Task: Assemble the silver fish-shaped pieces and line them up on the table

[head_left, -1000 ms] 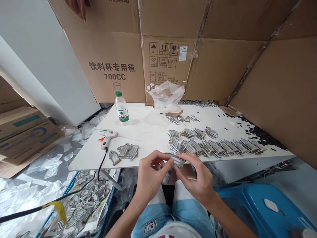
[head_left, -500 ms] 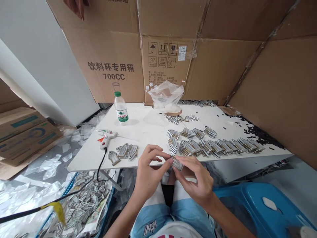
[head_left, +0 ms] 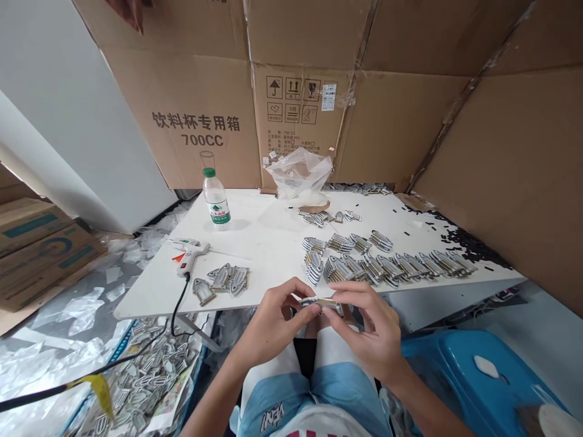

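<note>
Between both hands, just off the table's front edge, is a small silver-and-gold metal frame piece [head_left: 324,301], seen nearly edge-on. My left hand [head_left: 285,312] pinches its left end between thumb and fingers. At the other end, my right hand [head_left: 367,318] grips it by thumb and fingertips. Stacked rows of similar metal pieces [head_left: 392,265] lie on the table beyond my right hand. A smaller heap of such pieces [head_left: 221,281] lies to the left, close to a white glue gun [head_left: 190,255] with an orange trigger.
On the white table [head_left: 268,255] stand a green-capped bottle [head_left: 217,200] and a clear plastic bag [head_left: 300,173]. Small black bits [head_left: 473,243] are scattered at right. A bin of metal pieces [head_left: 150,376] sits below left, a blue stool [head_left: 483,376] at right. Cardboard [head_left: 204,91] walls the back.
The metal piece has been turned from showing its broad face to nearly edge-on, with both hands still on it. The whole view has shifted slightly, so the table appears farther left.
</note>
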Demonstrator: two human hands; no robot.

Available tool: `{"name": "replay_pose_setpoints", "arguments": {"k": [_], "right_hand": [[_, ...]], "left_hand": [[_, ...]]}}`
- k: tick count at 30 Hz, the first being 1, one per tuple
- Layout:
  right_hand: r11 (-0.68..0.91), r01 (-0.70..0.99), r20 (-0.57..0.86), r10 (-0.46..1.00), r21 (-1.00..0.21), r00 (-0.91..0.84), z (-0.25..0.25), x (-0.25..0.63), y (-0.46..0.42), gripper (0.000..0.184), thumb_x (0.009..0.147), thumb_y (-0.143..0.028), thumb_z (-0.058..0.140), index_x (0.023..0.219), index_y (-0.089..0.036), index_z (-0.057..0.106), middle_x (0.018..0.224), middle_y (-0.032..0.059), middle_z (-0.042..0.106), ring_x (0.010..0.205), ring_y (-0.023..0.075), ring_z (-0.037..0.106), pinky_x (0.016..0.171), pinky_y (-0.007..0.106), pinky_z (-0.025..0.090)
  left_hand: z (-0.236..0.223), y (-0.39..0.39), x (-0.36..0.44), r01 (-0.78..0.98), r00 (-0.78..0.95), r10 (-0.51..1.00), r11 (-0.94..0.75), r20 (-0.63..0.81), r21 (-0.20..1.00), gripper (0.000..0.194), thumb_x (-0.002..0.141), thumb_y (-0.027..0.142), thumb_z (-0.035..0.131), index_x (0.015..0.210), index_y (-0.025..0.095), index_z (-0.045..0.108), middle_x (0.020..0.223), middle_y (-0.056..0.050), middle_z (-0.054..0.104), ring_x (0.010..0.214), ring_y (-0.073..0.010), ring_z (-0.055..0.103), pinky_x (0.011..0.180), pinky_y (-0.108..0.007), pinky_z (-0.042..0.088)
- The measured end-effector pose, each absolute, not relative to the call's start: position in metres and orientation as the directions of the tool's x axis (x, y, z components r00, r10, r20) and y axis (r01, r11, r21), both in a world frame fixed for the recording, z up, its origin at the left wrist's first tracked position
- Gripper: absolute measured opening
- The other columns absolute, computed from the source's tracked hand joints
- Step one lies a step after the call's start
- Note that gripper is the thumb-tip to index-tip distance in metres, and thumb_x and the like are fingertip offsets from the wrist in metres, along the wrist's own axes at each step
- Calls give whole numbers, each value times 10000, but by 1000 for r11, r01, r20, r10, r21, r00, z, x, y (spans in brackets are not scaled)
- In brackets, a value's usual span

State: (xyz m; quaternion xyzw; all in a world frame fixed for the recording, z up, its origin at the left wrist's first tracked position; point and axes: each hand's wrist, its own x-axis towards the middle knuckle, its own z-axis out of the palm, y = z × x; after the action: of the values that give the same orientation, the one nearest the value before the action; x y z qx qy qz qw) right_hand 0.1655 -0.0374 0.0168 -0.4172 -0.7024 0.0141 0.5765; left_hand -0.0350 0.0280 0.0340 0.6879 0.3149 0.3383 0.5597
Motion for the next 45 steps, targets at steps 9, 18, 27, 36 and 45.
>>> {"name": "replay_pose_setpoints", "arguments": {"k": [9, 18, 27, 36, 45], "right_hand": [[744, 638, 708, 558, -196, -433, 24, 191, -28, 273, 942, -60, 748, 1169, -210, 723, 1210, 105, 788, 1096, 288, 677, 913, 476, 623], [461, 841, 721, 681, -284, -130, 59, 312, 12, 109, 974, -316, 774, 1080, -311, 799, 1098, 37, 820, 946, 258, 715, 870, 447, 588], [-260, 877, 261, 886, -404, 383, 4, 494, 105, 422, 728, -661, 776, 664, -244, 784, 791, 106, 810, 810, 322, 735, 767, 417, 506], [-297, 900, 20, 947, -319, 320, -28, 515, 144, 175, 575, -413, 836, 561, -256, 761, 648, 49, 770, 737, 280, 732, 690, 345, 490], [-198, 920, 58, 971, -338, 231, -9, 469, 255, 456, 786, -491, 813, 1141, -205, 824, 1148, 122, 823, 1004, 254, 750, 890, 333, 537]], "left_hand": [[31, 26, -31, 19, 532, 846, -63, 44, 998, 233, 941, 387, 793, 954, 169, 711, 806, -32, 729, 722, -149, 636, 677, -264, 531], [26, 32, -31, 326, 423, 901, -248, 94, 912, 260, 990, 476, 726, 1031, 223, 765, 860, -19, 752, 675, -160, 612, 622, -280, 494], [-22, 52, -33, 686, 565, 758, -651, 326, 326, 430, 948, 181, 754, 1358, 228, 636, 1415, -114, 681, 1316, -364, 571, 1067, -568, 542], [-32, 59, -35, 751, 581, 771, -631, 260, 195, 528, 952, 234, 784, 1444, 218, 593, 1567, -144, 589, 1421, -394, 518, 1159, -597, 478], [-30, 59, -33, 747, 559, 769, -629, 312, 213, 557, 971, 330, 797, 1463, 183, 582, 1424, -143, 663, 1328, -377, 573, 1117, -583, 499]]}}
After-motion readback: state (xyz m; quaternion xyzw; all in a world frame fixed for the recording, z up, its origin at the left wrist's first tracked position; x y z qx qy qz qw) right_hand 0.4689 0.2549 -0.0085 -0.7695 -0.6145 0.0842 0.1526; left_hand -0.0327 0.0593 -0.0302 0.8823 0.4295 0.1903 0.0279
